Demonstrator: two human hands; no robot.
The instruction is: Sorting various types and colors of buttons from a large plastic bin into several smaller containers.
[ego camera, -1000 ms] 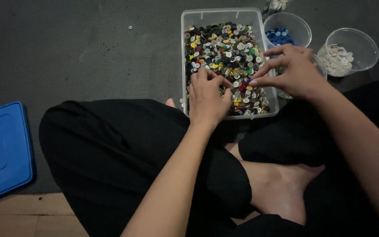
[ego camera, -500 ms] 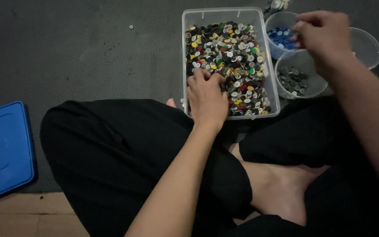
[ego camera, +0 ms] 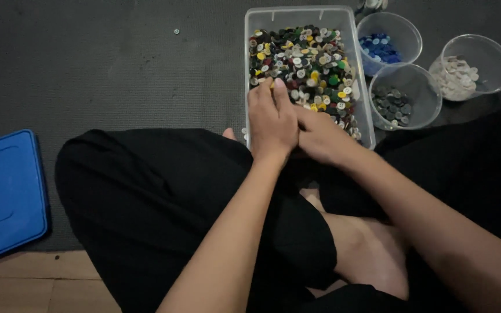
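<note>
My left hand lies palm down on the near end of the button pile, fingers pressed together and pointing away from me, tips resting on the buttons. My right hand sits just beside it, touching it at the thumb side, laid flat over the near right part of the pile; whether it pinches anything underneath I cannot tell. Both hands are inside the clear plastic bin, a long box full of mixed buttons in many colours, standing on the dark mat in front of my crossed legs. Just right of the bin stand three clear cups: the far one holds blue buttons, the near one dark grey buttons, and the one furthest right white buttons. A single loose button lies on the mat well to the left. At the mat's left edge rests a blue lid, partly over the wooden floor
</note>
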